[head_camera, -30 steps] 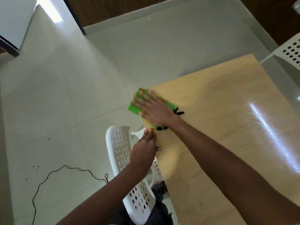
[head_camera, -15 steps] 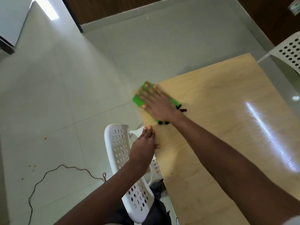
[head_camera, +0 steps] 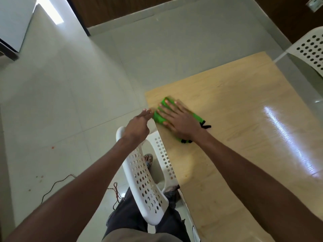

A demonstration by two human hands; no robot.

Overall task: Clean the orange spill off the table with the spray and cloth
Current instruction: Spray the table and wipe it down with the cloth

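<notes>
We looked down on a pale wooden table point(head_camera: 244, 130), its glossy top streaked with bright window glare toward the right. Its near-left corner jutted out over a floor point(head_camera: 73, 95) of large light grey tiles, bounded at the back by a dark wood-panelled wall point(head_camera: 108, 9). A white perforated chair point(head_camera: 145, 187) stood tucked against the table's left edge, with our dark trousers and a sandalled foot showing beneath it. A second white perforated chair point(head_camera: 311, 49) sat beyond the table's far right corner. A thin reddish wire point(head_camera: 57, 182) trailed over the tiles at lower left, and a few small orange specks dotted the floor near it.

Our right hand point(head_camera: 178, 119) lay palm-down on the green cloth point(head_camera: 159, 117), fingers straight and spread apart, pressing it flat against the tabletop. Our left hand point(head_camera: 138, 124) hovered just off the table's left edge, fingers held loosely together and slightly curled, holding nothing; its fingertips came near the cloth's left end, though we could not tell whether they touched it.

The cloth was bright green with black edging or ties showing beyond the wrist. It sat close to the table's near-left corner, mostly covered by the right hand. We could make out no orange spill on the wood around it.
</notes>
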